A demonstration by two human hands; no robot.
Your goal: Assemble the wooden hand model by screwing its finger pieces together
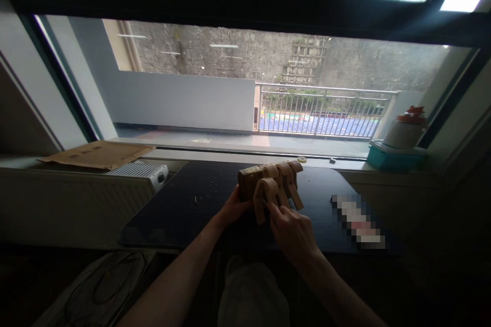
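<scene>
Steadying wooden assembly (276,180) on table (172,209): our left hand (233,209) clasps its block end, right hand (294,232) pinches its nearest arch; likely light, stiff, arches fragile.

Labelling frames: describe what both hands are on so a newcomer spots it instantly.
Below the big window sits a dark table. At its middle the left hand grips a brown block; the right hand touches tan clamps arched over it. Nothing else there is tan and looped.
</scene>
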